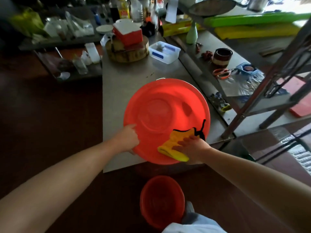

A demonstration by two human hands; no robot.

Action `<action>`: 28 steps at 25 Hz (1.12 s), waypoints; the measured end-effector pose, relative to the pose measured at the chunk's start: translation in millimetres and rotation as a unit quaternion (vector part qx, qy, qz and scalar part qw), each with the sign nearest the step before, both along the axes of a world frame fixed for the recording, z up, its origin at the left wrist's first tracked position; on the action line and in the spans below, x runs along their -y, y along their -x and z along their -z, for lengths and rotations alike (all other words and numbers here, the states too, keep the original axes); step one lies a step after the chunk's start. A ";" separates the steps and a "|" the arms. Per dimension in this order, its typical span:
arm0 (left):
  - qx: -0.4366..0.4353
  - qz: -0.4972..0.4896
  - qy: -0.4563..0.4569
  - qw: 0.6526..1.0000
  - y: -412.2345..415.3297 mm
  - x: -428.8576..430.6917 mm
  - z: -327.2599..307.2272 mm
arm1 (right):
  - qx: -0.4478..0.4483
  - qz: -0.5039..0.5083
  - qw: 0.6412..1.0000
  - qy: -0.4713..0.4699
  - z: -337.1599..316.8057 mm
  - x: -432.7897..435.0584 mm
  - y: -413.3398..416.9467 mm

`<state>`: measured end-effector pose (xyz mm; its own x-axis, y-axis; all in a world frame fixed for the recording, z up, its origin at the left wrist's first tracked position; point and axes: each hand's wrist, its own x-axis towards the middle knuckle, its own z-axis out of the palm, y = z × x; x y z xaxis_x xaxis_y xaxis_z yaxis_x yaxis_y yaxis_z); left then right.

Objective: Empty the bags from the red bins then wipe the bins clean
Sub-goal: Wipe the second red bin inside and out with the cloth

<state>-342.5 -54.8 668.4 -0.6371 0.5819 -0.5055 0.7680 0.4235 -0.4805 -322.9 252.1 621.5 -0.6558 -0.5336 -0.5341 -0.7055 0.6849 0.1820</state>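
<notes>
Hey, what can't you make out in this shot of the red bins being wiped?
Head view only:
- Left hand: fingers hidden under the rim of the table bin.
- Cloth: partly under the right hand.
- Floor bin: right side covered by white fabric.
- Bottle labels at the back: blurred.

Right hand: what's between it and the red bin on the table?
A folded yellow cloth with black trim lies between the right hand and the red bin. The head view shows the hand pressing it flat against the bin's surface.
</notes>
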 end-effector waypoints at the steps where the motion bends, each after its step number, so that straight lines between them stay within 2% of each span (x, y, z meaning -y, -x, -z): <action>1: -0.014 0.001 0.011 1.000 4.8 4.3 -3.5 | -0.014 -0.009 1.000 -0.005 -3.0 -0.8 -0.3; 5: -0.034 -0.080 0.026 0.996 -7.6 -9.1 -1.9 | -0.033 -0.001 0.999 -0.006 -6.3 7.6 -2.7; 9: 0.002 -0.158 -0.129 0.979 -49.1 -49.2 30.4 | -0.022 0.030 0.999 0.012 -3.6 11.1 -0.7; 11: -0.009 -0.178 -0.178 0.968 -55.2 -62.7 42.7 | -0.011 0.052 0.998 0.022 0.9 10.3 -3.4; 17: -0.042 -0.123 -0.128 0.983 -47.8 -52.5 53.2 | 0.048 0.065 0.997 0.018 -0.7 -9.7 7.8; 22: -0.050 -0.057 -0.120 0.990 -42.6 -52.1 51.8 | 0.111 0.116 0.987 -0.015 2.3 -4.8 19.6; 24: -0.047 -0.028 -0.127 0.990 -40.1 -47.8 61.2 | 0.122 0.119 0.985 -0.008 8.7 0.6 23.7; 28: -0.037 0.011 -0.191 0.981 -39.2 -36.9 78.5 | 0.084 0.145 0.984 0.053 38.3 12.3 29.0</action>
